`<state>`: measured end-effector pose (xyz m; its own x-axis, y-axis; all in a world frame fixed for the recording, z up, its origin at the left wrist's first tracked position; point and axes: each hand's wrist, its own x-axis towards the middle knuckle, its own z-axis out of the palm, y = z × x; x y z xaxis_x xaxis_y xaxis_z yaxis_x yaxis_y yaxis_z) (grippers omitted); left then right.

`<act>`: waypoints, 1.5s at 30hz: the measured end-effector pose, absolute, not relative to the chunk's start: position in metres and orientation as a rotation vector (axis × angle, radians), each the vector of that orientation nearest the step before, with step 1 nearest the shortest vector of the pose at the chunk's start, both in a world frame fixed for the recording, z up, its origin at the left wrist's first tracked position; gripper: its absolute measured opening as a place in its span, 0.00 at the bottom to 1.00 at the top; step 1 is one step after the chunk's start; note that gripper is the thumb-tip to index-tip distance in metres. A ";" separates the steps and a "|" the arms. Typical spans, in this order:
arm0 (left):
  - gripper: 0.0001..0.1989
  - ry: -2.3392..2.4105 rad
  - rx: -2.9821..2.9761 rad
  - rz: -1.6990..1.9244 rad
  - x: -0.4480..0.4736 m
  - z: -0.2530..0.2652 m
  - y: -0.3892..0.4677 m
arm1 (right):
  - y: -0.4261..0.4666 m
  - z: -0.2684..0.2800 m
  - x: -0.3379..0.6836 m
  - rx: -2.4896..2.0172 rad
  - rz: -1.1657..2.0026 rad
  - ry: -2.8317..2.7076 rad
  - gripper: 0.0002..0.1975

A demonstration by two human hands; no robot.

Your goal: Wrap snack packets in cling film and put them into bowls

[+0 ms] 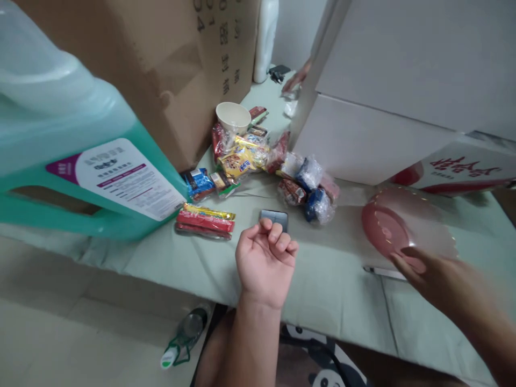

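Observation:
Palm up over the table's front part, my left hand [266, 263] is open, its fingers loosely curled and nothing in them. Just beyond its fingertips lies a dark flat phone-like object [274, 216], partly hidden by the fingers. My right hand [433, 277] is shut on a pink see-through bowl [382, 228] with a gold scalloped edge, tilted on its side; hand and bowl are somewhat blurred. Below the bowl is a thin white stick-like object [389, 274]. Left of my left hand lie red and yellow snack packets [205, 221].
Wrapped snacks [242, 158] lie in a heap near a cream bowl [233, 117]. More packets [312, 188] sit by a white box [355, 137]. A large green jug [121, 177] and cardboard box [173, 75] stand left. Another person's hand [296, 79] shows behind.

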<state>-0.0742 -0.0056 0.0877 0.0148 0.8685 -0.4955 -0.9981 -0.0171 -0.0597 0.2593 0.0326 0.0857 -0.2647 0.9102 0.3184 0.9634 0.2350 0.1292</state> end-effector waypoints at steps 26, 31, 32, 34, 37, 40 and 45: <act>0.13 0.271 -0.514 1.652 -0.103 0.081 -0.004 | 0.198 0.149 -0.056 -1.124 -0.174 -2.511 0.17; 0.11 0.392 -0.332 1.718 -0.099 0.087 -0.014 | 0.050 0.103 0.112 -0.898 -0.209 -2.256 0.08; 0.11 0.431 -0.286 1.726 -0.093 0.087 -0.014 | 0.027 0.087 0.139 -0.867 -0.201 -2.239 0.12; 0.12 0.505 -0.178 1.723 -0.072 0.086 -0.011 | -0.005 0.060 0.178 -0.961 -0.232 -2.214 0.16; 0.13 0.645 0.068 1.644 -0.027 0.079 0.000 | -0.022 0.037 0.203 -1.067 -0.219 -2.244 0.16; 0.11 0.883 0.442 1.699 0.016 0.068 0.004 | -0.022 0.037 0.219 -1.072 -0.100 -2.250 0.14; 0.09 1.453 1.615 1.369 0.044 0.057 -0.009 | -0.030 0.046 0.271 -1.205 -0.039 -2.018 0.09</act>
